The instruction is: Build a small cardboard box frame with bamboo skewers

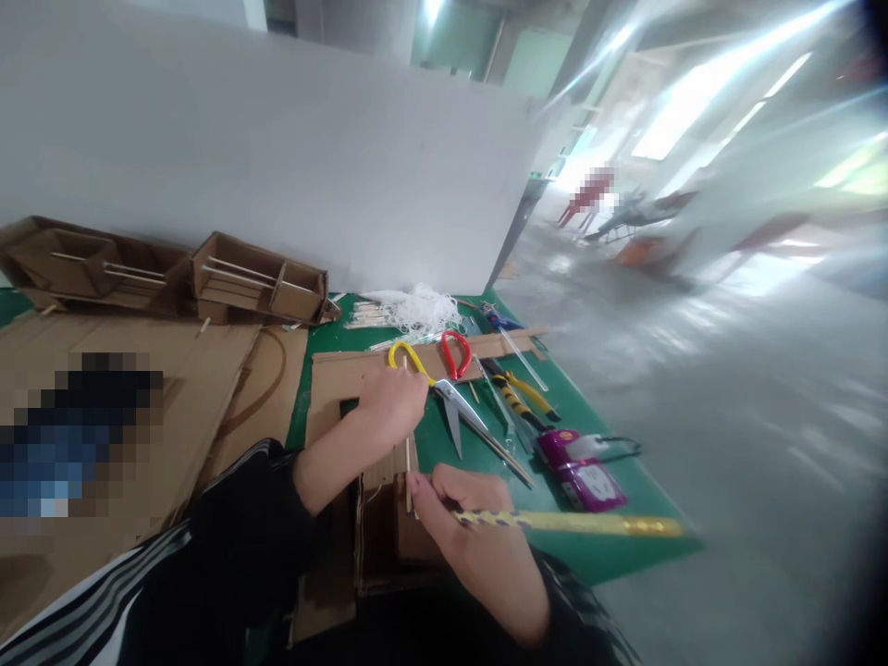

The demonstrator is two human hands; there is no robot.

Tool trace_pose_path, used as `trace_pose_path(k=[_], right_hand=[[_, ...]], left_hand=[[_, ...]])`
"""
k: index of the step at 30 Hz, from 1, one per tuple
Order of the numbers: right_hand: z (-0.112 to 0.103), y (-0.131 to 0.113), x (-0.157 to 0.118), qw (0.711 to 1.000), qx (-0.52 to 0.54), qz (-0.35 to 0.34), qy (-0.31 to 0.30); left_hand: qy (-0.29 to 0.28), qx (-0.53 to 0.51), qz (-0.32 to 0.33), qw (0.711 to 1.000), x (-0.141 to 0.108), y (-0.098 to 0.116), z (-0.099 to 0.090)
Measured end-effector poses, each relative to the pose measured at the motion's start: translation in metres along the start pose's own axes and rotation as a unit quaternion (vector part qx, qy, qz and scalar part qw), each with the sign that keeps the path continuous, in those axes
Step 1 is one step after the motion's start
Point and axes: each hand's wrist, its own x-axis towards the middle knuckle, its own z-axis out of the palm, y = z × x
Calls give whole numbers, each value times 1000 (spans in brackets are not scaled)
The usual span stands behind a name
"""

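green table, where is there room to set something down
Small patch between scissors and right hand; larger one at the table's near right corner, beside the purple pouch, crossed by the yellow stick. Crowded from pliers to white strings.

A black, long-sleeved garment is worn. The left sleeve (242, 527) is marked lengthwise by pale grey stripes (97, 592), bordered lower down by a white area (119, 634). The right sleeve (575, 606) is also striped, though blurred. The left hand (394, 402) and right hand (478, 527) are uncovered.
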Motion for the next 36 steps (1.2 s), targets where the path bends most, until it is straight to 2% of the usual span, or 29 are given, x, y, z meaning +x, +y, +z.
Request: trace_pose_path(k=[5,11,17,23,30,36], right_hand=[[0,1,-1,999,7,15,-31],[0,2,-1,1000,-3,7,2],[-1,1,-3,999,14,19,-33],[0,0,-3,1000,-2,7,4],[1,5,-3,998,13,24,-58],[1,4,-1,999,16,25,-16]], left_hand=[[3,0,1,1000,0,-1,0],[5,6,5,1000,1,-1,0],[9,9,5,1000,0,0,0],[5,9,2,1000,0,0,0],[10,7,3,1000,1,-1,3],[6,5,3,1000,1,-1,1]])
